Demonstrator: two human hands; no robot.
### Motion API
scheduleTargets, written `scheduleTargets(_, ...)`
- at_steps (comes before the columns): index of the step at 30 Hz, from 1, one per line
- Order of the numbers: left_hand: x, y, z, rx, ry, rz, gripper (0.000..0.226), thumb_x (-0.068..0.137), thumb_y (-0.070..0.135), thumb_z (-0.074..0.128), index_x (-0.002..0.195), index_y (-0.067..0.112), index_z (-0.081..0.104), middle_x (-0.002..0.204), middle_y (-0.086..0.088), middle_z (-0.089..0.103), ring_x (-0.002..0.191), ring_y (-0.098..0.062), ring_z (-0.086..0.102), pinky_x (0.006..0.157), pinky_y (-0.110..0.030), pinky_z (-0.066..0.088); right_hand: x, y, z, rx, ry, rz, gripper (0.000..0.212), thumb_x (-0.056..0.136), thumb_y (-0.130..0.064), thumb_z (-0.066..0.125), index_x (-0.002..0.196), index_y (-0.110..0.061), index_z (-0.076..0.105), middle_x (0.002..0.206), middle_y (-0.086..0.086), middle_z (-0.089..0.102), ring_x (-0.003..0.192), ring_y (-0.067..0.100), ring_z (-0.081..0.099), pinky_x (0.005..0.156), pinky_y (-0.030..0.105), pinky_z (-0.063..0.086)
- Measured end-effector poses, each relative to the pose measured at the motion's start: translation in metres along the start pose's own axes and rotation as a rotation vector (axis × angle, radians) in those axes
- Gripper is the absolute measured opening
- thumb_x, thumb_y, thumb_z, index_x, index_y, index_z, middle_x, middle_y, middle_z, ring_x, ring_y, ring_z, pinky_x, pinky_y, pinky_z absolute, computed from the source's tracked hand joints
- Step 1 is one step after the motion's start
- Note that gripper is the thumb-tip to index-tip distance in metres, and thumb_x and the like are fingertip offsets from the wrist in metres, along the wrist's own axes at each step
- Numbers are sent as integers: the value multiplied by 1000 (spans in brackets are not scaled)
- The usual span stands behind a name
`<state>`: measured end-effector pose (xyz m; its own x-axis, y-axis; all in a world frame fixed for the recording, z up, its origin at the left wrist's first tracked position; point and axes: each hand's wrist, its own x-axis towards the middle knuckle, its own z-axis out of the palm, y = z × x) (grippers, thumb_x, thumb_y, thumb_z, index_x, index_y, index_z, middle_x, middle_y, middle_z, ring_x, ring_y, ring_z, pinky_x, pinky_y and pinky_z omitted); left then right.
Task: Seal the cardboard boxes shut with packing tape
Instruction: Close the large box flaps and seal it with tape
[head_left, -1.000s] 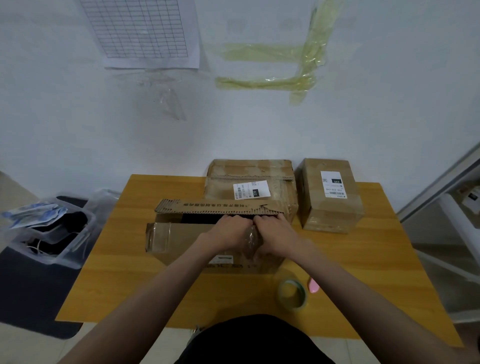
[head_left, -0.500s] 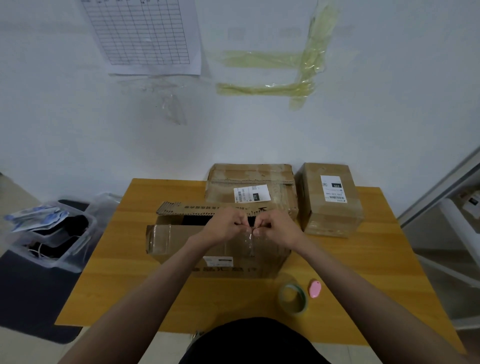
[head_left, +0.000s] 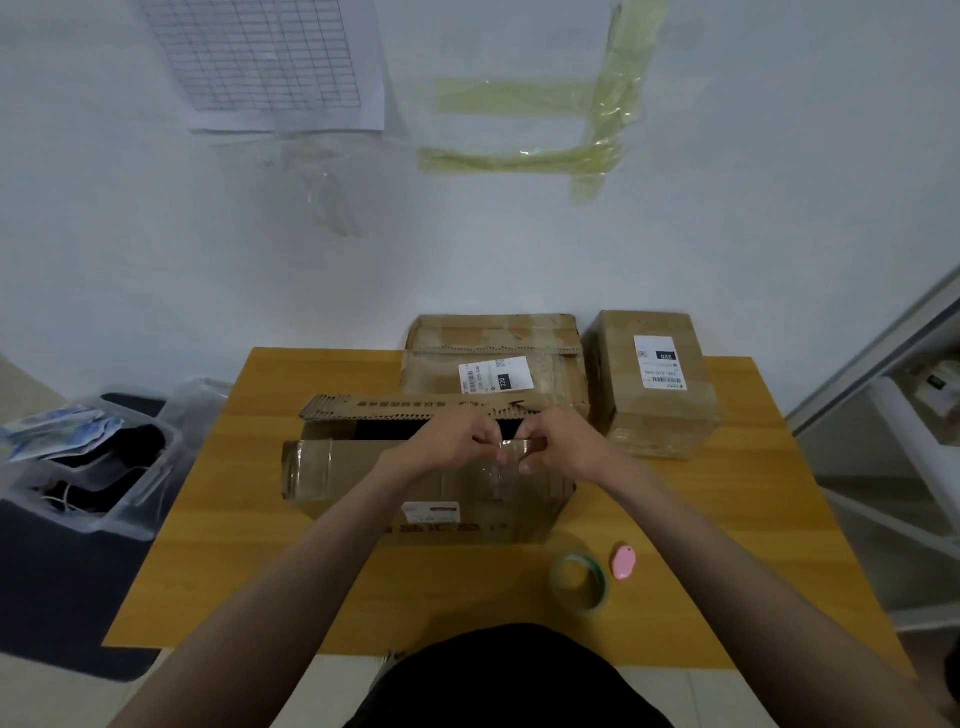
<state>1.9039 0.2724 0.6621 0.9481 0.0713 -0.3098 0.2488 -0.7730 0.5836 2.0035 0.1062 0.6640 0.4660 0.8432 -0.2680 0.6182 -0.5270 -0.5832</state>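
Note:
An open cardboard box (head_left: 358, 478) stands in the middle of the wooden table (head_left: 234, 519), its far flap (head_left: 384, 408) raised and a dark gap showing behind the near flap. My left hand (head_left: 447, 441) and my right hand (head_left: 558, 441) meet over the near flap's edge, each pinching an end of a clear strip of tape (head_left: 511, 447) that runs down the box's front. A roll of packing tape (head_left: 579, 582) lies on the table near me, to the right.
Two closed labelled boxes stand at the back: a wide one (head_left: 493, 358) and a smaller one (head_left: 657, 384) to its right. A pink tag (head_left: 622, 561) lies beside the roll. A plastic bin (head_left: 88, 467) sits left of the table. A wall rises directly behind.
Both hands rose from pressing on the box's near flap to its upper edge, and now pinch the tape strip between them. The camera view has tilted slightly.

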Motion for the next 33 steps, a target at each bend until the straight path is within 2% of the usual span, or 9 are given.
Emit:
scheduleTargets(6,5,3,15,135,-19,-125,31,70,38,90,67,28,61,74,7,65,72,-12,62,69,-38,58,-17,14,-4,109,73,33,7,87,-23,76,90,-17,76,85,-8,70,77,1,61,70,18,43)
scheduleTargets(8,5,5,12,139,12,-112,30,71,38,89,70,27,61,74,10,63,73,-11,60,62,-31,50,-25,21,-3,234,305,79,13,93,-30,69,85,-21,76,76,-13,69,68,-3,61,63,11,44)
scheduleTargets(10,2,5,11,142,51,-91,29,72,39,88,81,27,64,84,12,63,83,-11,60,63,-27,45,-35,39,3,331,636,175,33,98,-30,59,71,-16,70,63,0,67,57,11,62,57,22,48)
scheduleTargets(12,-3,4,14,138,92,-97,35,72,45,87,91,31,60,95,13,62,90,-11,58,67,-29,46,-42,63,14,390,755,310,40,99,-26,54,65,-9,67,59,6,65,56,20,63,58,32,51)
scheduleTargets(16,-8,2,20,132,113,-100,45,71,49,87,97,35,54,102,11,63,97,-15,58,80,-35,50,-47,116,58,294,411,602,31,96,-22,60,71,-6,67,62,6,69,59,22,69,65,42,60)
scheduleTargets(22,-20,0,30,181,224,-18,76,73,50,85,137,28,50,137,8,57,128,-15,49,115,-38,30,-60,155,128,138,-89,673,17,95,-19,63,107,-9,58,87,15,66,75,33,69,71,46,60)
scheduleTargets(25,-28,-1,34,148,317,44,78,75,45,85,141,24,49,140,6,54,132,-16,45,114,-33,28,-55,179,159,54,-161,661,23,99,-18,52,119,-7,49,108,22,59,95,38,66,76,52,59)
scheduleTargets(28,-33,-4,38,137,363,81,79,76,42,85,144,22,49,142,3,51,134,-16,43,116,-31,28,-54,166,164,26,-163,681,30,100,-6,39,129,-2,44,96,18,55,96,39,66,75,50,59)
scheduleTargets(33,-35,-12,39,184,361,84,80,80,42,82,147,21,45,144,0,47,135,-19,42,117,-39,36,-47,166,165,-172,-232,665,53,98,-4,53,146,-1,32,130,24,53,125,35,51,77,35,47)
